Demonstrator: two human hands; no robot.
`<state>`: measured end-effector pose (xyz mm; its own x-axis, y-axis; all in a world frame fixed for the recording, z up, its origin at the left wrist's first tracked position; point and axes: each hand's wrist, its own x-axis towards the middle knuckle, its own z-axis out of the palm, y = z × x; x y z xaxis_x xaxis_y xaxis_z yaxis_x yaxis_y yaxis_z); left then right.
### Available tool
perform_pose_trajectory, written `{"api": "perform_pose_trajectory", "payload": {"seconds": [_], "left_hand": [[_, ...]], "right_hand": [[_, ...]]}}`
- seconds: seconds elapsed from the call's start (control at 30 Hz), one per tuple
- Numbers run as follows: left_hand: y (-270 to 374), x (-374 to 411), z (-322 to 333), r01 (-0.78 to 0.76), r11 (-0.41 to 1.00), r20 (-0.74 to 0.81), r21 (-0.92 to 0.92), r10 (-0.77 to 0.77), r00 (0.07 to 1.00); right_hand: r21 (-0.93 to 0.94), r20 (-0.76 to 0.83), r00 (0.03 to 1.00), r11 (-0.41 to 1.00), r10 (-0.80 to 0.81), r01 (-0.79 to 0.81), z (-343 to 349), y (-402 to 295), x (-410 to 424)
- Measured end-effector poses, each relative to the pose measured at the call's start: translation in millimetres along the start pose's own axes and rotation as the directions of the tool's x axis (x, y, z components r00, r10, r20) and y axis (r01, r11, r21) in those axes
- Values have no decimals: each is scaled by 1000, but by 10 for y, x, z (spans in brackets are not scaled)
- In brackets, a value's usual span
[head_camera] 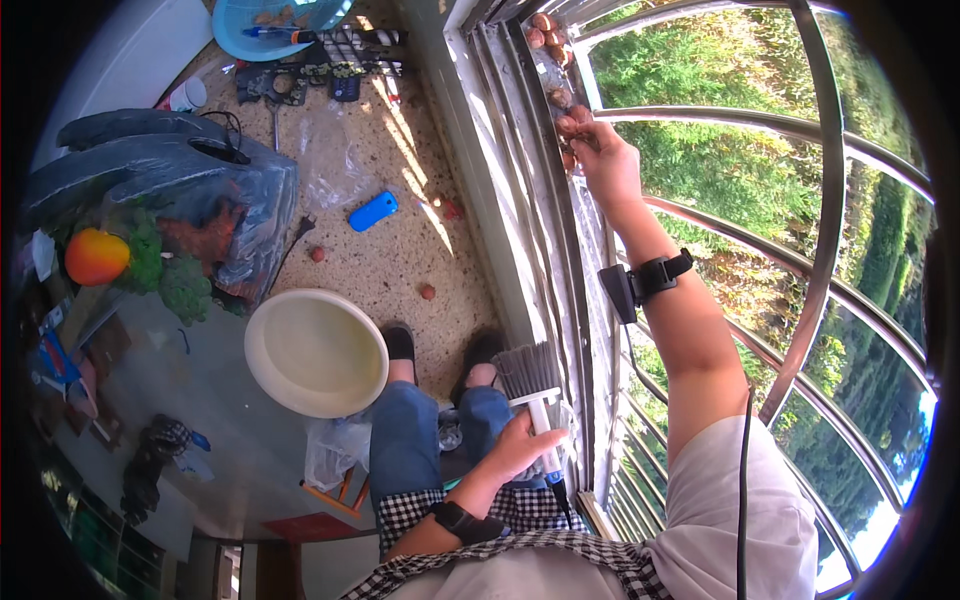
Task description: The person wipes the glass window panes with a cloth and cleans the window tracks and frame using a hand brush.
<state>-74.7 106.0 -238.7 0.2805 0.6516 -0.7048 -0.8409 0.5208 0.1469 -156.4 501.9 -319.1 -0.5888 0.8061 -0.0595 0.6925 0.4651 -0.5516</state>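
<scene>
My left hand [517, 448] is closed around the white handle of a brush [527, 373] with grey bristles, which point away from me beside the window track. My right hand [609, 161] reaches out over the window ledge, its fingertips pinched at a cluster of reddish-brown round things [574, 124], perhaps bulbs or onions. Whether one is gripped between the fingers cannot be told. More of these round things [547, 34] lie farther along the ledge. A cream plastic basin [316, 352] stands to the left of my feet, with what looks like water inside.
Metal window bars [720, 116] curve along the right. On the speckled floor lie a blue phone-like object [373, 211], clear plastic film [334, 161] and two small reddish balls [427, 291]. A grey rock-like ornament [262, 202] stands at left; a blue basin [255, 45] is at the far end.
</scene>
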Motion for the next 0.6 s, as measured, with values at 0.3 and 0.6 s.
{"api": "perform_pose_trajectory", "payload": {"seconds": [0.3, 0.6], "left_hand": [[34, -10, 18, 13, 999, 13, -33, -13, 1000], [55, -6, 45, 26, 999, 32, -33, -25, 999]], "right_hand": [[220, -186, 966, 966, 180, -138, -165, -68, 51], [-727, -257, 964, 644, 64, -237, -358, 33, 48]]}}
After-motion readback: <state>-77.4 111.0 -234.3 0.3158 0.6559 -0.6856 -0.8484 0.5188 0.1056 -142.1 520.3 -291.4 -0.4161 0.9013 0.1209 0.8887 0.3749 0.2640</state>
